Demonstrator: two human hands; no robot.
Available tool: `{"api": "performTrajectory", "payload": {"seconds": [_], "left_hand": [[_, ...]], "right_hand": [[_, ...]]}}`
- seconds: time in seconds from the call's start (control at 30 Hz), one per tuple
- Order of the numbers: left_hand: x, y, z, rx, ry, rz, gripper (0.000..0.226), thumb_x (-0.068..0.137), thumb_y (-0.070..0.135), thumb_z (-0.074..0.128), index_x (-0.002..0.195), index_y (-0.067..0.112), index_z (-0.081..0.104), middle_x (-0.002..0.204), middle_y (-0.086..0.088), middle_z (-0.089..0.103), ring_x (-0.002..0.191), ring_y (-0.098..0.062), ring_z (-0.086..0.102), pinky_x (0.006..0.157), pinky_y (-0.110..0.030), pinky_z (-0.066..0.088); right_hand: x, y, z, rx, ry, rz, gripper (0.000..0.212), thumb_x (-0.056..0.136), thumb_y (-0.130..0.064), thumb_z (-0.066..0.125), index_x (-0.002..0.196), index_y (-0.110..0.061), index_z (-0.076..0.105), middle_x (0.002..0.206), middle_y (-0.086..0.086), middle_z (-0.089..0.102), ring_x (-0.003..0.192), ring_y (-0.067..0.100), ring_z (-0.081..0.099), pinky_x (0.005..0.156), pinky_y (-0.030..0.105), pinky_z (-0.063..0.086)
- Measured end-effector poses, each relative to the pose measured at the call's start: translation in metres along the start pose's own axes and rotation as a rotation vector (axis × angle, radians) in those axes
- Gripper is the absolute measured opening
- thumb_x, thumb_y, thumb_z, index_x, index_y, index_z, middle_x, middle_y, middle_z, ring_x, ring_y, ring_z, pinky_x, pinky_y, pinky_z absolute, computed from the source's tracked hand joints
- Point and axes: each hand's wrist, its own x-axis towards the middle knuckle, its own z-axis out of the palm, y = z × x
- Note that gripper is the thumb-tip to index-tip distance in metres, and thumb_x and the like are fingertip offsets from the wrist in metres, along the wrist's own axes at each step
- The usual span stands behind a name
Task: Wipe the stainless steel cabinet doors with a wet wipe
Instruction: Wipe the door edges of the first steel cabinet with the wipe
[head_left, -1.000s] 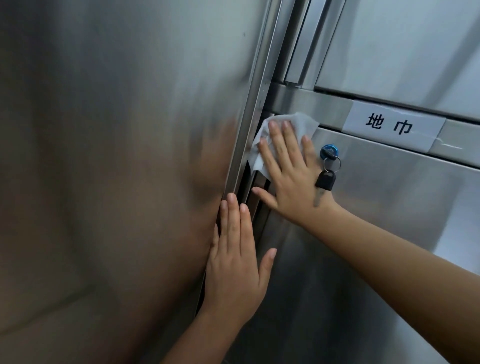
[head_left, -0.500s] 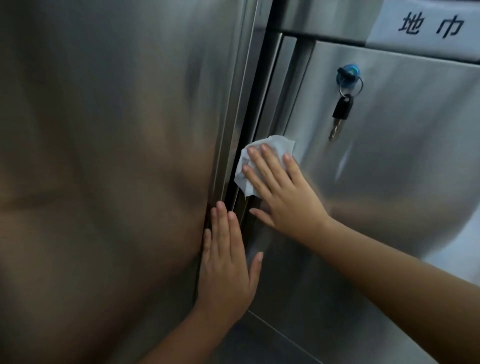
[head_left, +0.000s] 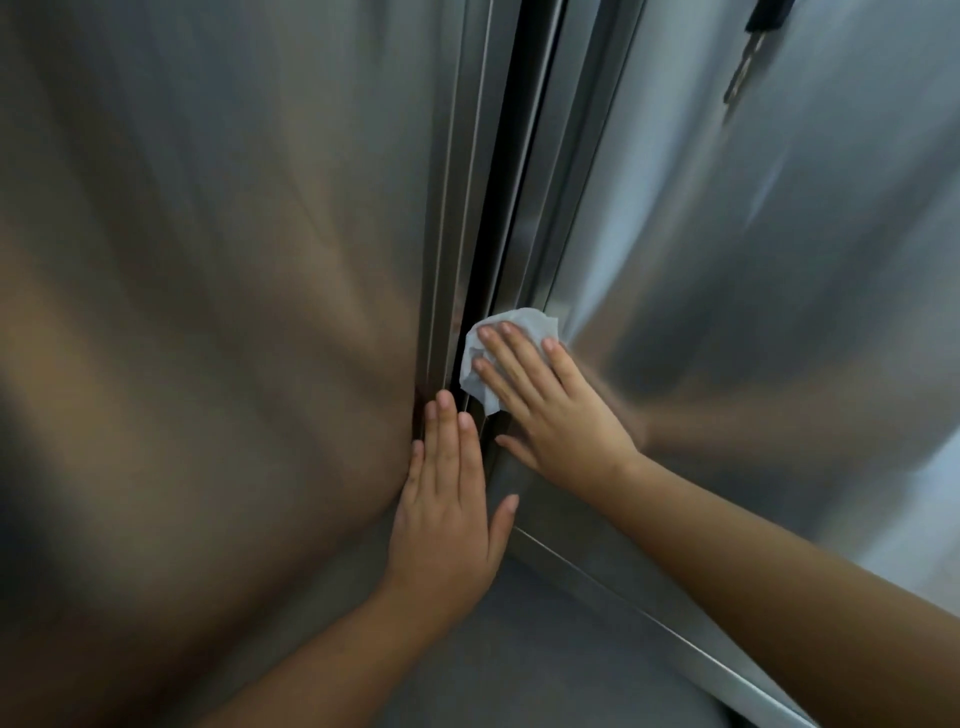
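So the right hand (head_left: 556, 410) is flat on the wipe (head_left: 522, 321), fingers straight and a little spread, pressing it against the left edge of the right-hand cabinet door (head_left: 753, 312), right where the door meets the dark gap (head_left: 501, 208) between the two doors. The wipe is white and crumpled. Most of it sits under the fingers, with bits sticking out above the fingertips and on the gap side. The left hand (head_left: 447, 514) is just below and beside it, palm flat on the inner edge of the left-hand door (head_left: 208, 312), fingers straight and held together with the thumb poking out to the right. It isn't holding anything, and the two hands are close but not touching. Up in the top right corner a key (head_left: 745, 67) hangs down against the right door, pretty blurry. Both doors are brushed steel with smeary reflections of the arms.
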Motion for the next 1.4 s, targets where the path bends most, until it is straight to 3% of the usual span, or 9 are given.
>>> {"api": "performTrajectory", "payload": {"seconds": [0.3, 0.4, 0.47, 0.57, 0.77, 0.97, 1.13, 1.23, 1.4], "left_hand": [[-0.025, -0.004, 0.001, 0.001, -0.132, -0.008, 0.068, 0.095, 0.041, 0.025, 0.137, -0.012, 0.018, 0.144, -0.028, 0.021, 0.136, -0.037, 0.021, 0.111, -0.035, 0.007], [-0.028, -0.003, -0.002, -0.008, -0.169, -0.031, 0.07, 0.099, 0.042, 0.012, 0.134, -0.016, 0.029, 0.142, -0.03, 0.023, 0.13, -0.043, 0.029, 0.111, -0.036, 0.006], [-0.028, -0.002, -0.004, 0.006, -0.192, -0.036, 0.072, 0.099, 0.043, 0.007, 0.132, -0.016, 0.033, 0.141, -0.03, 0.024, 0.128, -0.043, 0.032, 0.112, -0.036, 0.014], [-0.028, -0.003, -0.004, -0.002, -0.187, -0.043, 0.071, 0.098, 0.043, 0.008, 0.132, -0.016, 0.033, 0.141, -0.029, 0.024, 0.128, -0.043, 0.032, 0.111, -0.036, 0.012], [-0.028, -0.003, 0.0, -0.014, -0.183, -0.066, 0.069, 0.098, 0.043, 0.017, 0.135, -0.015, 0.027, 0.142, -0.029, 0.025, 0.129, -0.043, 0.032, 0.11, -0.034, 0.008], [-0.031, 0.0, -0.002, -0.053, -0.148, -0.056, 0.066, 0.099, 0.044, 0.012, 0.136, -0.01, 0.019, 0.144, -0.028, 0.024, 0.131, -0.041, 0.031, 0.111, -0.034, 0.008], [-0.019, 0.003, -0.006, -0.069, -0.072, -0.05, 0.068, 0.099, 0.043, 0.011, 0.143, -0.008, 0.004, 0.145, -0.028, 0.022, 0.136, -0.035, 0.023, 0.112, -0.034, 0.009], [-0.008, 0.006, -0.007, -0.086, -0.039, -0.059, 0.067, 0.099, 0.044, 0.011, 0.14, -0.01, 0.01, 0.144, -0.029, 0.021, 0.137, -0.037, 0.019, 0.111, -0.034, 0.008], [0.003, 0.017, -0.008, -0.094, 0.024, -0.028, 0.066, 0.099, 0.043, 0.013, 0.138, -0.01, 0.014, 0.144, -0.03, 0.021, 0.143, -0.026, -0.001, 0.111, -0.038, 0.011]], "right_hand": [[-0.019, -0.052, 0.013, 0.034, -0.063, -0.038, 0.082, 0.091, -0.062, 0.016, 0.148, -0.006, -0.002, 0.152, 0.018, -0.009, 0.138, 0.035, -0.009, 0.112, 0.045, 0.0], [-0.024, -0.066, 0.016, 0.043, -0.085, -0.053, 0.081, 0.092, -0.061, 0.014, 0.147, -0.005, -0.004, 0.152, 0.019, -0.01, 0.138, 0.034, -0.01, 0.111, 0.045, -0.001], [-0.029, -0.078, 0.019, 0.048, -0.1, -0.086, 0.078, 0.093, -0.058, 0.013, 0.147, -0.004, -0.006, 0.151, 0.02, -0.011, 0.137, 0.035, -0.011, 0.11, 0.045, -0.003], [-0.038, -0.097, 0.021, 0.037, -0.12, -0.143, 0.072, 0.093, -0.046, 0.01, 0.146, -0.001, -0.011, 0.149, 0.024, -0.016, 0.133, 0.04, -0.017, 0.107, 0.048, -0.007], [-0.047, -0.115, 0.024, 0.061, -0.178, -0.219, 0.076, 0.098, -0.047, 0.018, 0.142, 0.003, -0.018, 0.146, 0.026, -0.021, 0.129, 0.043, -0.022, 0.101, 0.053, -0.013], [-0.047, -0.105, 0.018, 0.078, -0.196, -0.278, 0.071, 0.099, -0.045, 0.017, 0.144, -0.002, -0.019, 0.147, 0.026, -0.024, 0.127, 0.043, -0.026, 0.099, 0.052, -0.016], [-0.038, -0.071, 0.011, 0.089, -0.129, -0.196, 0.071, 0.097, -0.046, 0.013, 0.146, -0.003, -0.015, 0.148, 0.026, -0.023, 0.131, 0.041, -0.025, 0.102, 0.051, -0.015], [-0.025, -0.043, 0.006, 0.111, -0.093, -0.115, 0.072, 0.096, -0.053, 0.014, 0.148, -0.009, -0.011, 0.15, 0.024, -0.019, 0.132, 0.04, -0.023, 0.106, 0.048, -0.011], [-0.001, 0.001, -0.004, 0.15, -0.089, -0.009, 0.077, 0.093, -0.059, 0.019, 0.148, -0.012, -0.006, 0.152, 0.021, -0.012, 0.136, 0.036, -0.016, 0.109, 0.046, -0.004]]}}
